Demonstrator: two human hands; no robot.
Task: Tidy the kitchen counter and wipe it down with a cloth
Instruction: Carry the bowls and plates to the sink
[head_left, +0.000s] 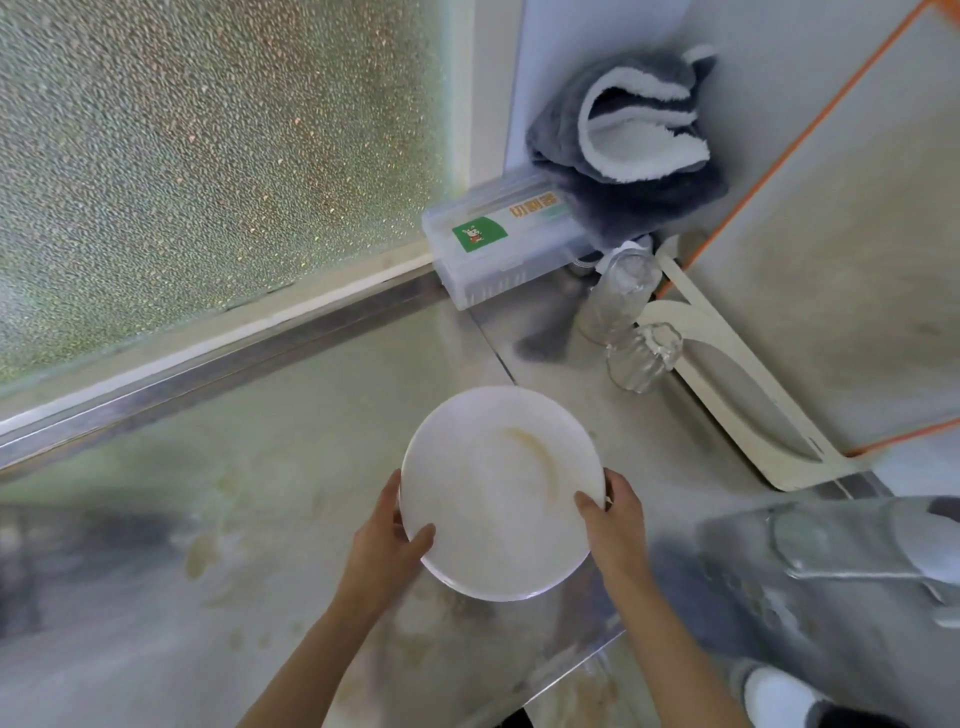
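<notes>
A white plate (493, 488) with a yellowish smear on its face is held above the steel counter (291, 415). My left hand (392, 530) grips its left rim, thumb lying on the plate's face. On the right rim, my right hand (613, 519) grips the same way, thumb on top. A grey and white fluffy cloth (628, 150) lies bunched in the back corner, partly on a clear plastic box. Brownish stains (202, 556) mark the counter to the left of the plate.
A clear plastic box (498, 244) with a green label sits against the frosted window (208, 156). Two upturned glasses (631, 332) stand beside a cream cutting-board stand (748, 395). An orange-edged board (831, 234) leans at the right. A faucet (852, 545) is at the lower right.
</notes>
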